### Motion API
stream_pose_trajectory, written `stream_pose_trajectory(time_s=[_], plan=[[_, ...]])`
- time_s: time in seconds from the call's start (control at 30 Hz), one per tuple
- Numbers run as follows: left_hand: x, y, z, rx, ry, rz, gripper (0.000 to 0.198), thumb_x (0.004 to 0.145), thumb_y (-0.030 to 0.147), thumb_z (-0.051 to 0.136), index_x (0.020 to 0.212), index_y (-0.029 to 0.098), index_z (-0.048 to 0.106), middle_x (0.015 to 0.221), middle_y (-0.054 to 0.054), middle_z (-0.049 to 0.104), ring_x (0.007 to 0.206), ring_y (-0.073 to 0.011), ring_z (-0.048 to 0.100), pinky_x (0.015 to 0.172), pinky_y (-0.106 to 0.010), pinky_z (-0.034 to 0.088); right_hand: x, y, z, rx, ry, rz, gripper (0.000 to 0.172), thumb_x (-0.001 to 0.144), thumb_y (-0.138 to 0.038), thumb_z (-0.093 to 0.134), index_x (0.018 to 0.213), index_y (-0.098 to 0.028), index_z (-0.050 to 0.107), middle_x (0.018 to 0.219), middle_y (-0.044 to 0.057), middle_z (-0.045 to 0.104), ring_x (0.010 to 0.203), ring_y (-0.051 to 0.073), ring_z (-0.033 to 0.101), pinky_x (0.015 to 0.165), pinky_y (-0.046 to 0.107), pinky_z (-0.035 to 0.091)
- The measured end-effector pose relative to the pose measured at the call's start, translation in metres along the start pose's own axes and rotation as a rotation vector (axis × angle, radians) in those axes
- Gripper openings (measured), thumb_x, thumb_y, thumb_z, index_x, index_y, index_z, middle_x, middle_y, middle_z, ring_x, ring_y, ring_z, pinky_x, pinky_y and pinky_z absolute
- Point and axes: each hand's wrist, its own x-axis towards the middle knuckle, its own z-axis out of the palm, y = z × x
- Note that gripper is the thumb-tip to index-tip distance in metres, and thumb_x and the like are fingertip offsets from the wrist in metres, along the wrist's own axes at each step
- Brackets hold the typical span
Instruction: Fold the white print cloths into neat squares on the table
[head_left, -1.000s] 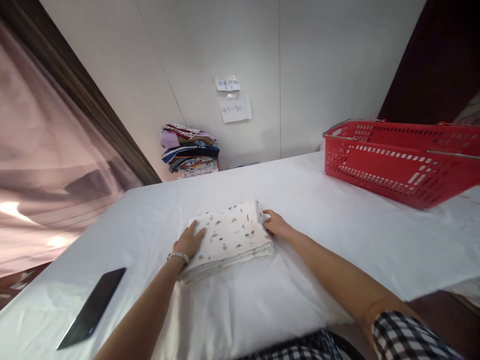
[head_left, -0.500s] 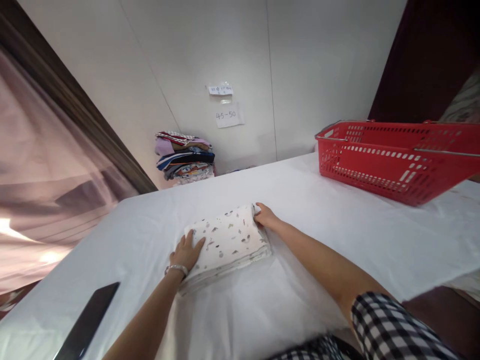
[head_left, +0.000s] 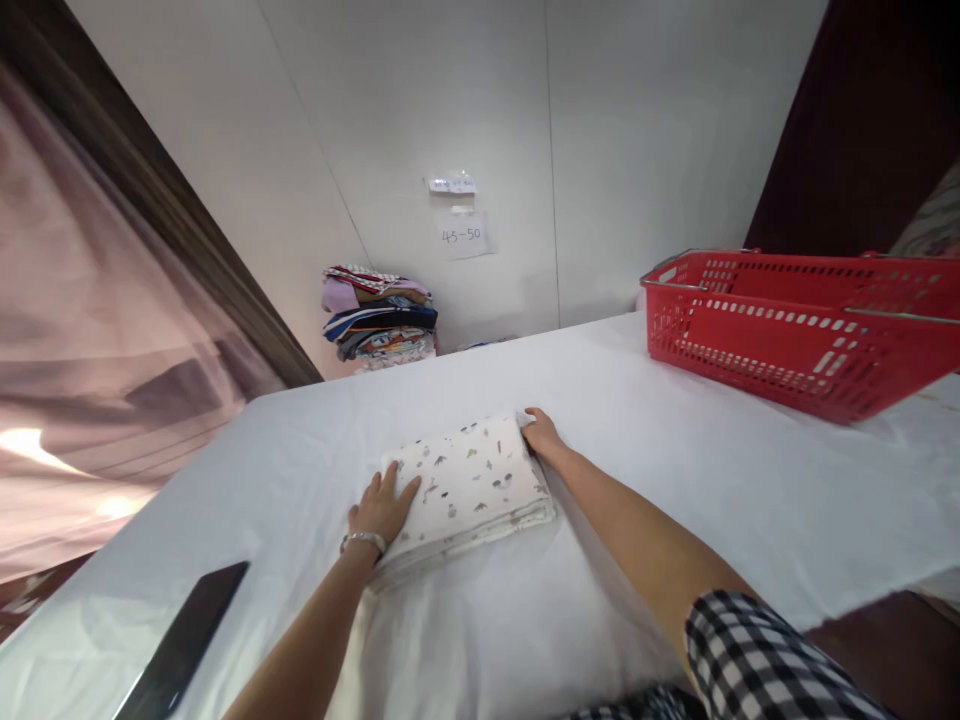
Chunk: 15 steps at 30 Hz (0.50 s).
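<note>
A folded white cloth (head_left: 469, 475) with small scattered prints lies on the white-covered table, several layers thick along its near edge. My left hand (head_left: 380, 512), a bracelet at its wrist, rests on the cloth's left side with fingers spread flat. At the far right corner, my right hand (head_left: 544, 436) grips the cloth's edge; some of its fingers are hidden against the fold.
A red plastic basket (head_left: 757, 335) with metal handles stands at the table's right. Folded garments (head_left: 382, 315) are stacked by the wall at the back. A dark phone-like slab (head_left: 187, 640) lies front left. Pink curtain (head_left: 97, 300) hangs on the left.
The whole view has shifted slightly, so everything sits a little farther right. Both hands keep nearly the same places on the cloth, whose right edge looks straighter.
</note>
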Motion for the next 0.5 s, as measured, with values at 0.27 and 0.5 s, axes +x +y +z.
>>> stream_pose_trajectory(time_s=[0.27,0.5], plan=[[0.019,0.014,-0.024,-0.044,0.077,-0.033,0.064,0.082,0.061,0.027,0.13,0.022,0.04,0.146,-0.012,0.018,0.128,-0.0301,0.03,0.099,-0.05,0.03,0.013,-0.011,-0.004,-0.078,-0.027,-0.015,0.067,0.064,-0.02,0.064,0.127,-0.017,0.043,0.085,0.007,0.065,0.067,0.017,0.061,0.058,0.025,0.044],[0.037,0.035,-0.012,0.064,0.026,0.108,0.059,0.084,0.056,0.026,0.132,0.024,0.037,0.145,-0.006,0.025,0.133,-0.025,0.018,0.104,-0.051,0.019,0.028,-0.023,0.002,-0.098,0.026,-0.045,0.057,0.065,-0.02,0.062,0.12,-0.016,0.049,0.102,0.01,0.062,0.083,0.019,0.059,0.066,0.024,0.044]])
